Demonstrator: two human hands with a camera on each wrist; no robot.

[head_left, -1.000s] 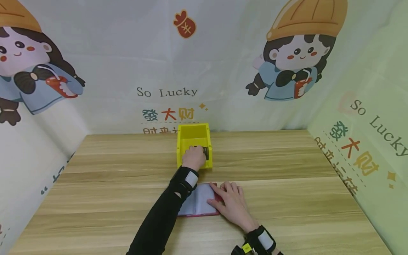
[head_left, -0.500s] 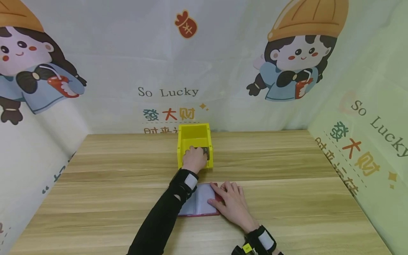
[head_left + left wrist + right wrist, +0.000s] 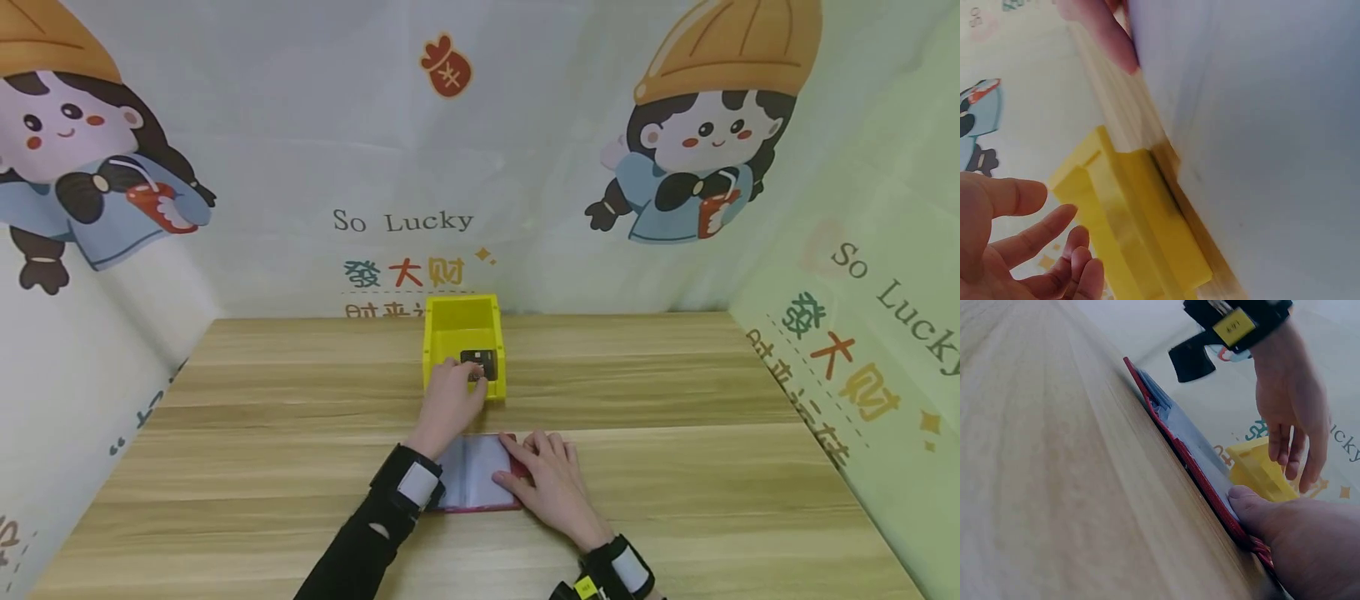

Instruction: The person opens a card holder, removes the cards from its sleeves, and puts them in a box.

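In the head view, my left hand (image 3: 450, 400) is over the near end of a yellow box (image 3: 429, 337). Inside the box lies a dark card-like piece (image 3: 480, 360), close to that hand's fingertips. The left wrist view shows the left hand's fingers (image 3: 1029, 247) loosely bent and apart, with nothing between them. An opened booklet (image 3: 483, 477) with a red cover and clear, pale pages lies in front of the box. My right hand (image 3: 553, 483) rests on its right edge; in the right wrist view the thumb (image 3: 1254, 506) presses on the pages, and the other fingers are hidden.
The wooden table (image 3: 660, 467) spreads out around the booklet and box. A printed cloth (image 3: 540, 167) hangs behind the table and along both sides. Each wrist wears a black strap, such as the right one (image 3: 617, 567).
My left hand has drawn back toward the near end of the box and loosened its fingers, so more of the dark card shows. The right hand stays on the booklet. The head view shifts slightly.
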